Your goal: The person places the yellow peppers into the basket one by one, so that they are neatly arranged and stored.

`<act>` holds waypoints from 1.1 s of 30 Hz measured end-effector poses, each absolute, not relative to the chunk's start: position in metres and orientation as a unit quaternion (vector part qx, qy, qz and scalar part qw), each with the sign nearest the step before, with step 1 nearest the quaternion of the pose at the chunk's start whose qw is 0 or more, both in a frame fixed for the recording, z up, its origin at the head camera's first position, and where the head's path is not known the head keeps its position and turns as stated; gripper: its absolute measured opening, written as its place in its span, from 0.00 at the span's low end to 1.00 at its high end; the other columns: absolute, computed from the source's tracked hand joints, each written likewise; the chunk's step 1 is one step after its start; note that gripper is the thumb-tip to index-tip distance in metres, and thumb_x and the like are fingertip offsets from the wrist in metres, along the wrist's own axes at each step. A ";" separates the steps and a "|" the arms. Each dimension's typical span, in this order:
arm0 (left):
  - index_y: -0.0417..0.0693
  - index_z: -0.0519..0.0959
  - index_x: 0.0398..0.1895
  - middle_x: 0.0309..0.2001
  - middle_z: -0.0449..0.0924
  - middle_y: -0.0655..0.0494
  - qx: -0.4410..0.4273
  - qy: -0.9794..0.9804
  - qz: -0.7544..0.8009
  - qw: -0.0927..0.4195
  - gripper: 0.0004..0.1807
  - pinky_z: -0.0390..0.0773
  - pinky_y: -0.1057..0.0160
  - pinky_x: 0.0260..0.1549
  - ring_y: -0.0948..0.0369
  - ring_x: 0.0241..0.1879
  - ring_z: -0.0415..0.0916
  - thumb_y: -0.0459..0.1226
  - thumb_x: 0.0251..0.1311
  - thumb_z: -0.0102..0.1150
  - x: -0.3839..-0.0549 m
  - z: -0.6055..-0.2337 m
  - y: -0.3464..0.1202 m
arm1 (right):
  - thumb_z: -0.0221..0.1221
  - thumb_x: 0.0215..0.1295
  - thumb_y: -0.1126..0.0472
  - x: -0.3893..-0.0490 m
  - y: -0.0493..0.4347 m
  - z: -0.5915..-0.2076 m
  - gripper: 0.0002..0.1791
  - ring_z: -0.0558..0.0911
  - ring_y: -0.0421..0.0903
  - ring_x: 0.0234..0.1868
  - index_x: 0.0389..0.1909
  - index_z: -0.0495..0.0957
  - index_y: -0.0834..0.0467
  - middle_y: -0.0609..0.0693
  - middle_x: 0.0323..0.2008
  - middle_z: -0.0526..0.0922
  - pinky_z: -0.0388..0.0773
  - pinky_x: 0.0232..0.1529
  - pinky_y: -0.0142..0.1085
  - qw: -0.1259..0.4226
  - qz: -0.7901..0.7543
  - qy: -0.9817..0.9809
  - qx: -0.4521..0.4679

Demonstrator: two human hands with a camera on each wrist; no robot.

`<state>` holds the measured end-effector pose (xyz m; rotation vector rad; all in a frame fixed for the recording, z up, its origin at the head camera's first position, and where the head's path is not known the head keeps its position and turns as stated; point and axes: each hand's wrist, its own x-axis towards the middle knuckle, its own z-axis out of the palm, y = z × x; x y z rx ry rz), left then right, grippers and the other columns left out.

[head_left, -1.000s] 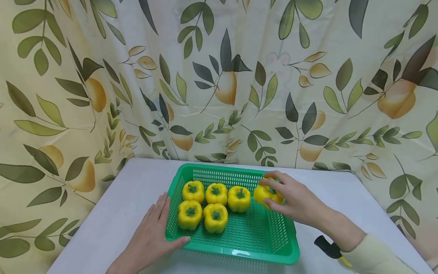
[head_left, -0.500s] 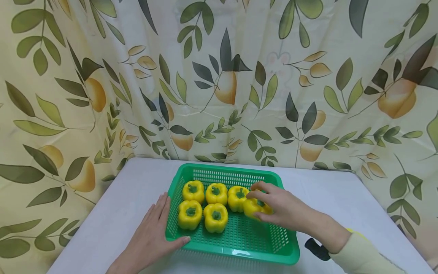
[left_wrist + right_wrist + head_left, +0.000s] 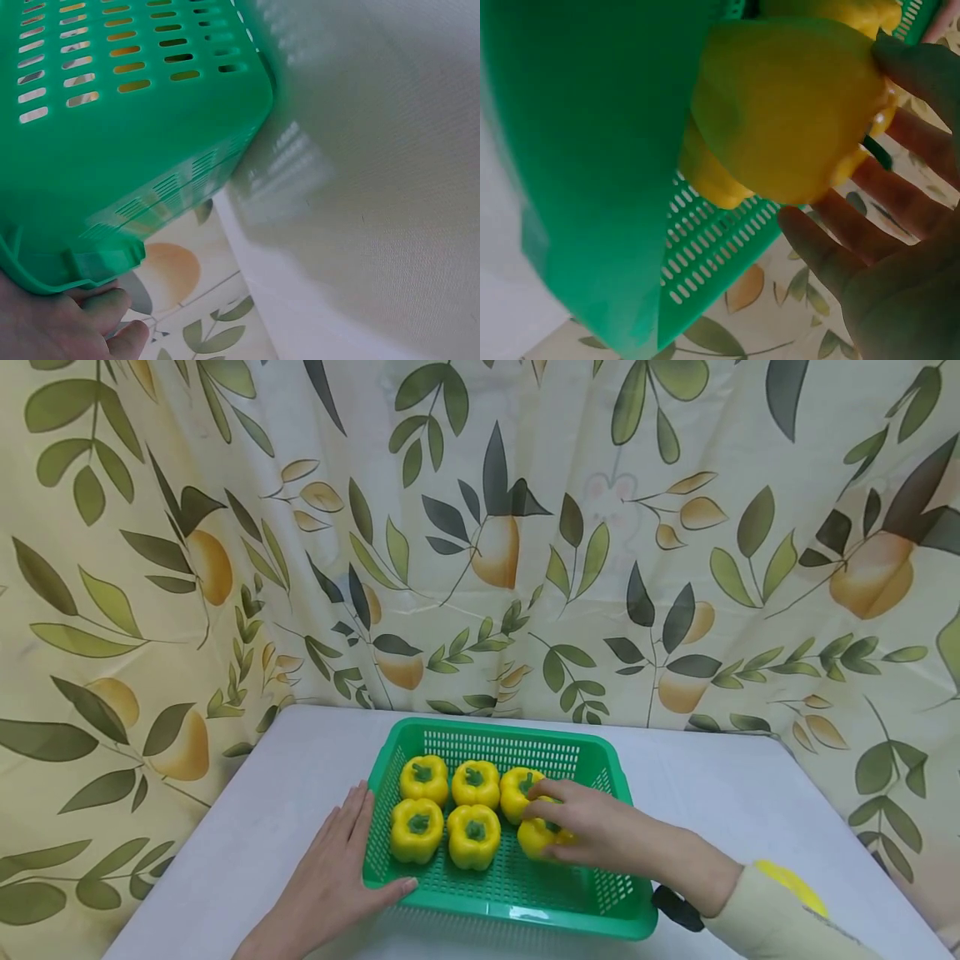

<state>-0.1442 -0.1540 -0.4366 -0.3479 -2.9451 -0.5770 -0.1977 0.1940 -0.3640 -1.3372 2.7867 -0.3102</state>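
My right hand (image 3: 581, 827) holds a yellow bell pepper (image 3: 532, 839) with a green stem, thumb on the near side and fingers over the far side. It is low inside a green perforated basket (image 3: 487, 910), beside several other yellow bell peppers (image 3: 474, 837) standing stem up in two rows. In the right wrist view the held pepper (image 3: 795, 105) fills the space between thumb and fingers. My left hand (image 3: 330, 872) rests along the basket's left side with fingers straight and thumb at the front rim. The left wrist view shows its fingertips (image 3: 109, 307) beside the rim.
The basket stands on a white table (image 3: 300, 752). A yellow thing (image 3: 795, 887) lies on the right, partly hidden by the sleeve (image 3: 780, 918). A black piece (image 3: 675, 908) shows under the right wrist. A leaf-and-fruit patterned curtain (image 3: 570, 568) hangs behind.
My right hand has moved left and toward me with its pepper, from the basket's back right to beside the other peppers. The left hand and the basket stay where they were.
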 end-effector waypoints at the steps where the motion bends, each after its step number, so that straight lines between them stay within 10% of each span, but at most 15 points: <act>1: 0.37 0.49 0.78 0.80 0.43 0.43 -0.114 -0.973 -0.191 0.059 0.65 0.53 0.42 0.75 0.47 0.79 0.45 0.73 0.49 0.57 -0.144 -0.436 -0.154 | 0.68 0.61 0.55 -0.198 0.193 -0.364 0.22 0.78 0.46 0.57 0.57 0.79 0.46 0.48 0.59 0.78 0.81 0.58 0.43 0.019 -0.096 0.895 -0.436; 33: 0.36 0.50 0.77 0.80 0.44 0.42 -0.118 -0.972 -0.194 0.059 0.66 0.54 0.42 0.75 0.46 0.79 0.46 0.75 0.49 0.54 -0.143 -0.433 -0.153 | 0.70 0.56 0.60 -0.201 0.168 -0.368 0.26 0.79 0.46 0.59 0.58 0.80 0.51 0.50 0.60 0.79 0.80 0.60 0.42 0.072 -0.031 0.895 -0.438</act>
